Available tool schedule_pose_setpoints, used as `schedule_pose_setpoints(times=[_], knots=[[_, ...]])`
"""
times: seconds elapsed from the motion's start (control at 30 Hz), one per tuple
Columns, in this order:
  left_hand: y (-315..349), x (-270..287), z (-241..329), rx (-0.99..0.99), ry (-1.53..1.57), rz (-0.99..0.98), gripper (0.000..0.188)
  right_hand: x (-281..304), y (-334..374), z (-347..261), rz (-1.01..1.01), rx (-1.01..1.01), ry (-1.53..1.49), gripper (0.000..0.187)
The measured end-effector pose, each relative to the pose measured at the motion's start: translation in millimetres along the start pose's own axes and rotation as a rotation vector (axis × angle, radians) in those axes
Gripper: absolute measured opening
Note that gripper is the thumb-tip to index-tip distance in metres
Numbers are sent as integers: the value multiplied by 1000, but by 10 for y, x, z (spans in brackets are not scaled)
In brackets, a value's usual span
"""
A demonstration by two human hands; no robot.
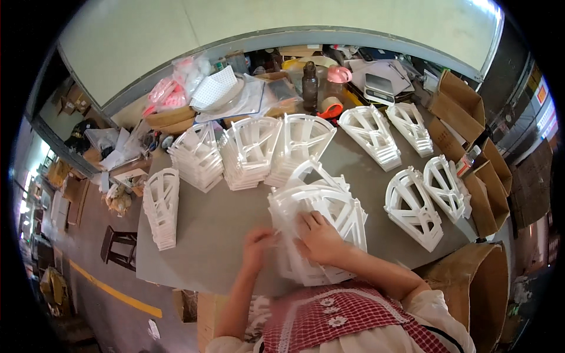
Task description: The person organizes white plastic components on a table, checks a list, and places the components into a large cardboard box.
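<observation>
In front of me lies a pile of white fan-shaped plastic frames point(347, 220) with open slots. One white frame point(286, 226) on the near left of this pile is smeared by motion and tilted. My right hand point(322, 240) is closed on that frame, with its fingers bent over the upper face. Beside its left edge is my left hand point(259, 250), curled but blurred; whether it touches the frame is not clear. Beyond the pile stand several stacks of the same frames, such as the back middle stack point(253, 150) and the far left stack point(162, 206).
More frame stacks point(413, 209) stand on the grey table point(203, 259) at the right. Cardboard boxes point(485, 188) line the right edge. At the back are a dark bottle point(309, 87), red-handled scissors point(331, 110), a small scale point(378, 88) and plastic bags point(170, 91).
</observation>
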State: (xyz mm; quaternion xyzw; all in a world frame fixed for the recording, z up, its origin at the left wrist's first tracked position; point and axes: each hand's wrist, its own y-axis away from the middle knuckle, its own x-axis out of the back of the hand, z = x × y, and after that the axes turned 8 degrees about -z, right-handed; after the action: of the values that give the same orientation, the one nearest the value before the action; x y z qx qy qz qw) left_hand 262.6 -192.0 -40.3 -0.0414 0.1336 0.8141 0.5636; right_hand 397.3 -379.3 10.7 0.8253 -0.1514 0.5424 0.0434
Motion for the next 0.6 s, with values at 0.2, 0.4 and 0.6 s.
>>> schedule_pose_setpoints(times=[0.2,0.4,0.6], knots=[[983,702,772,-895,918,-354,19,-34,-93,112,-25,-3,21,53],[2046,2218,460,-481,38,1143,10,102,-15,359,41,101,-400,40],[2905,3320,-598,-141,-141,1486,22,745,199,559,188,-107,-628,25]])
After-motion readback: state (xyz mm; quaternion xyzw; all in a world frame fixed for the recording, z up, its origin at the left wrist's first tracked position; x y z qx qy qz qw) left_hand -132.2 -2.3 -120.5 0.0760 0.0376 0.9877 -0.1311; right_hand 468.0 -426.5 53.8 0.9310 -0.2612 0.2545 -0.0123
